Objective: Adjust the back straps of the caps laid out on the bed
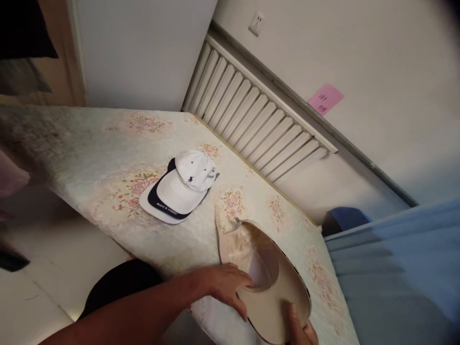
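Observation:
A beige wide-brimmed sun hat [276, 306] is tipped so that its hollow inside and the underside of its brim face me, over the near end of the flowered tablecloth. My left hand [230, 287] grips the hat's near side, with fingers at the crown opening and the thumb by the brim edge. At the outer brim, my right hand [302, 328] has its thumb on the underside; the picture's bottom edge cuts off part of that hand. Farther along the table lie white caps [190, 184], nested together, one visor edged dark with lettering.
The table [176, 244] wears a pale cloth with rose prints. Behind it are a white radiator [258, 110] and a wall with a pink note [326, 99]. Blue fabric [395, 268] hangs at right, near a dark blue rounded object [345, 219]. A black rounded shape [122, 285] is below the table edge.

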`<state>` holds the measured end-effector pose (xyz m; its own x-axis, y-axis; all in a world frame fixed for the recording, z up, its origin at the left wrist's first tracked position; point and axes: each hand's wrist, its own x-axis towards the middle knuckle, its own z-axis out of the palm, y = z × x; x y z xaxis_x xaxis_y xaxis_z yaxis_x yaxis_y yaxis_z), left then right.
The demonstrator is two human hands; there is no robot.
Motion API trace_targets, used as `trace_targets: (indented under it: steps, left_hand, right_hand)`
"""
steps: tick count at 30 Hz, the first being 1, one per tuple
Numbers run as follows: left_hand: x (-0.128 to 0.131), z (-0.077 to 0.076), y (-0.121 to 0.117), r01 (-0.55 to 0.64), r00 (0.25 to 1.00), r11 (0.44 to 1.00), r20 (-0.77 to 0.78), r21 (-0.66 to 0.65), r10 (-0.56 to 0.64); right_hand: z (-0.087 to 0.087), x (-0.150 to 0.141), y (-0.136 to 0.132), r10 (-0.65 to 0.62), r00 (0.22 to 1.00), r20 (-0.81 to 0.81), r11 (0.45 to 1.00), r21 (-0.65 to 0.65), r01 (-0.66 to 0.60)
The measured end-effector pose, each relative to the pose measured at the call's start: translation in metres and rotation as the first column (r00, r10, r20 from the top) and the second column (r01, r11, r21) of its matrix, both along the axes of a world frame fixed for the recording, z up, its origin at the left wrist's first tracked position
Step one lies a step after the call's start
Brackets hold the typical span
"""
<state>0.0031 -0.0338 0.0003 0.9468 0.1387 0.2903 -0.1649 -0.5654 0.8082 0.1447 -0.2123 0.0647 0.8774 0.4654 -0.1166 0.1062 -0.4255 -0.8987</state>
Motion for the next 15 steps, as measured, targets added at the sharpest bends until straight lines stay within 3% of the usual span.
trace_targets:
  steps: [2,6,11,15]
  left_hand:
    - [0.001,-0.006,0.001,0.026,1.0,0.99,-0.013,0.139,-0.024]
    - [0.005,-0.018,0.0,-0.118,0.991,0.947,-0.027,0.299,0.132]
    - [0.009,-0.017,-0.005,-0.273,0.96,0.93,0.012,0.244,0.279]
    - [0.007,-0.009,-0.013,-0.331,0.943,0.917,0.031,0.222,0.332]
  right_hand:
    - [0.006,0.003,0.001,-0.002,1.0,-0.03,1.0,0.014,0.002]
    - [0.016,0.003,0.006,0.067,0.992,-0.109,0.997,0.046,-0.062]
    - [0.012,-0.012,0.016,0.137,0.99,-0.004,0.989,0.057,-0.137]
    - [-0.014,-0.037,0.028,0.137,0.966,0.218,0.987,0.052,-0.151]
